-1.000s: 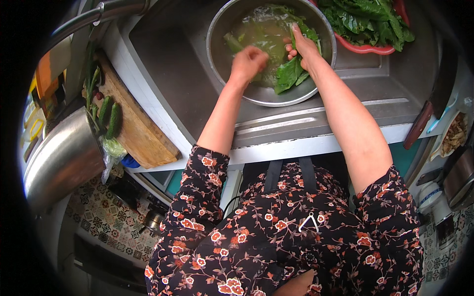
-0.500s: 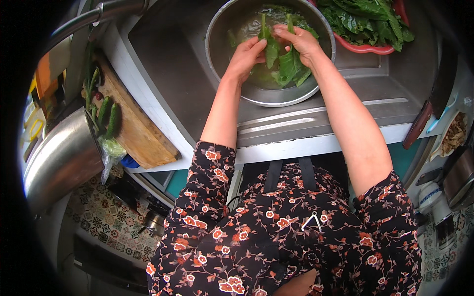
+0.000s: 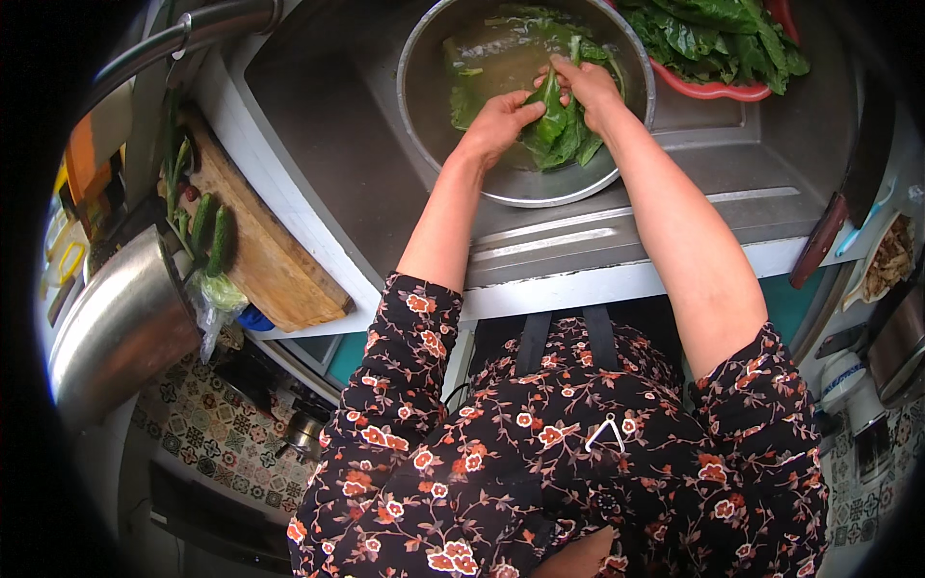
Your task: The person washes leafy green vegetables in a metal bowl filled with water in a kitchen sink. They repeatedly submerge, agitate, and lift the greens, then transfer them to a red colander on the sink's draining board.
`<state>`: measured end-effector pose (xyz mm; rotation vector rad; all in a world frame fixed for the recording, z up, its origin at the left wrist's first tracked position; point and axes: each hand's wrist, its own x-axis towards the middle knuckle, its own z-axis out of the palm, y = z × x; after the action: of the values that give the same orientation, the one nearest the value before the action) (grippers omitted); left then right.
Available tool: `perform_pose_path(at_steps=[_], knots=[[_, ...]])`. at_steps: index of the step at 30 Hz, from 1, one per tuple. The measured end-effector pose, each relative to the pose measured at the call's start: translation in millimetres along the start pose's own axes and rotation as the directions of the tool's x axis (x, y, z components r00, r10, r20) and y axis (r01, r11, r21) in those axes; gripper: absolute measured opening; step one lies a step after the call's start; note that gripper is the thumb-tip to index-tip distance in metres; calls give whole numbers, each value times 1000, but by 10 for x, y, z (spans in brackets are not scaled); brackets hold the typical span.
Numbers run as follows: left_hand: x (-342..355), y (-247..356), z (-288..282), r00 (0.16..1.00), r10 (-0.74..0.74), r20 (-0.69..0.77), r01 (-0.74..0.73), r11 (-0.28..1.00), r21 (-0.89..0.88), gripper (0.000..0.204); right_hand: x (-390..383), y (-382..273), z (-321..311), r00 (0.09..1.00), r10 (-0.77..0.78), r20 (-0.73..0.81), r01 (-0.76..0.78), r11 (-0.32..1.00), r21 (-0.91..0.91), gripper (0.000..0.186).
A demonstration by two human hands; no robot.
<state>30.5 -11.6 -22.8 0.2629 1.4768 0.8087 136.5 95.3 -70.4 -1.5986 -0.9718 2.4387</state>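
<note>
Both hands were down in a round metal bowl that sat in the steel sink, close to its front edge. The left hand was curled around the lower part of a bunch of wet green leaves, its fingers closed on them from the left side. The right hand gripped the same bunch near its top, fingers wrapped over the stems, so the leaves hung between the two hands just above the cloudy water. More loose leaves floated in the water toward the far left of the bowl. Past the bowl, at the far right corner of the sink, a red basin held a heap of dry-looking greens, its rim just beside the bowl's rim. On the counter to the left of the sink lay a wooden cutting board with a few green cucumbers near its left edge. A large steel pot stood at the counter's near left end, just beside the board. A curved tap pipe reached in over the far left corner of the sink.
</note>
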Motion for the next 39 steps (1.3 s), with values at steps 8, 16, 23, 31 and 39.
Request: perform_pose_path(at_steps=[8, 16, 23, 31, 39], knots=[[54, -32, 38, 994, -77, -77, 73, 996, -49, 19, -26, 54, 23, 999, 51, -13, -50, 994, 92, 20], [-242, 51, -324, 907, 268, -325, -59, 845, 531, 25, 132, 268, -25, 950, -158, -271, 144, 987, -70, 35], [73, -4, -417, 723, 405, -559, 86, 750, 656, 35, -149, -91, 71, 983, -17, -185, -36, 960, -277, 36], [-81, 120, -421, 974, 8, -226, -28, 996, -81, 14, -133, -107, 65, 992, -110, 65, 118, 984, -131, 34], [-301, 155, -323, 996, 46, 72, -52, 995, 89, 20, -254, -226, 128, 966, -40, 257, 88, 980, -178, 36]])
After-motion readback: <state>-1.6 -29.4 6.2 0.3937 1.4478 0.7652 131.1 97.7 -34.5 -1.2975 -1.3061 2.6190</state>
